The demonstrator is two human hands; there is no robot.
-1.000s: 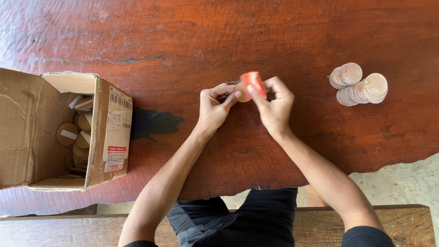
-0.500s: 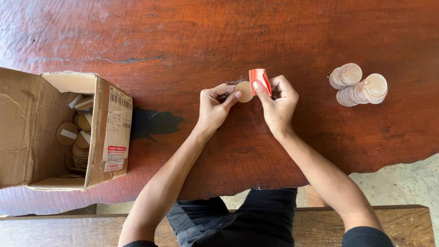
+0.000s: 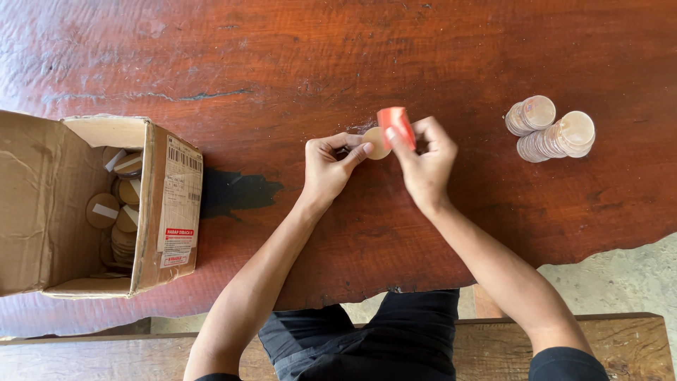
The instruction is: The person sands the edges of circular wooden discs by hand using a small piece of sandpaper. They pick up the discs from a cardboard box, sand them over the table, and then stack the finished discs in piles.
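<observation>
Over the middle of the dark red wooden table [image 3: 282, 63], the left hand [image 3: 330, 166] pinches a small tan disc [image 3: 376, 143] between thumb and fingertips, while the right hand [image 3: 426, 161] pinches a red strip [image 3: 395, 125] that rises from the disc's edge. To the right, well apart, lie stacked discs [image 3: 551, 130]. An open cardboard box [image 3: 169, 204] holding more discs sits at the table's left.

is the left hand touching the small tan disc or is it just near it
Touching. The head view shows the left hand with its fingertips pressed on the edge of the tan disc, no gap between them, while the right hand pinches the red strip.
</observation>
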